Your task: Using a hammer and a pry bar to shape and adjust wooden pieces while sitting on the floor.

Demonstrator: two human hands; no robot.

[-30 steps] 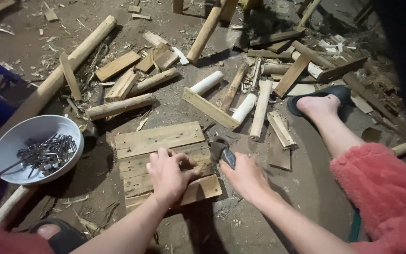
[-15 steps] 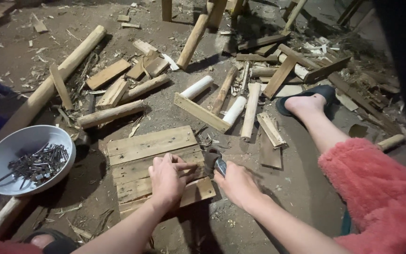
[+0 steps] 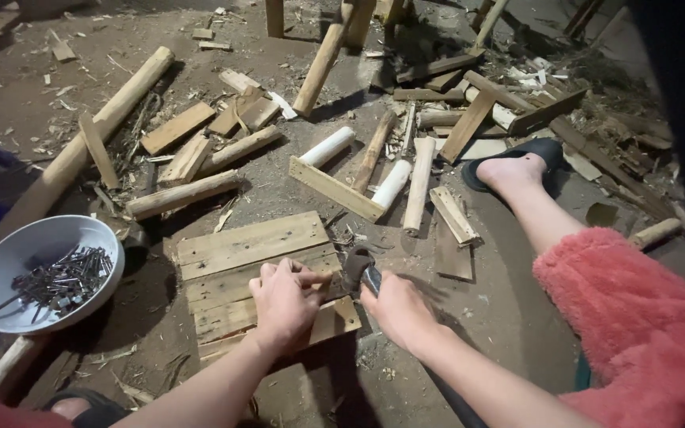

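A small panel of pale wooden planks (image 3: 251, 246) lies on the dirt floor in front of me. My left hand (image 3: 285, 301) rests on its near right part, fingers curled as if pinching something small I cannot make out. My right hand (image 3: 394, 309) grips the handle of a hammer, whose dark head (image 3: 356, 265) sits at the panel's right edge, beside my left fingers.
A white bowl (image 3: 9, 261) holding several nails stands at the left. Round logs, cut planks and offcuts (image 3: 334, 186) are scattered across the floor beyond the panel. My right leg in a pink fleece and black sandal (image 3: 517, 154) stretches out at the right.
The view has shifted slightly. My right hand has brought the hammer head closer to the panel's edge, next to my left fingers. The left hand stays on the planks.
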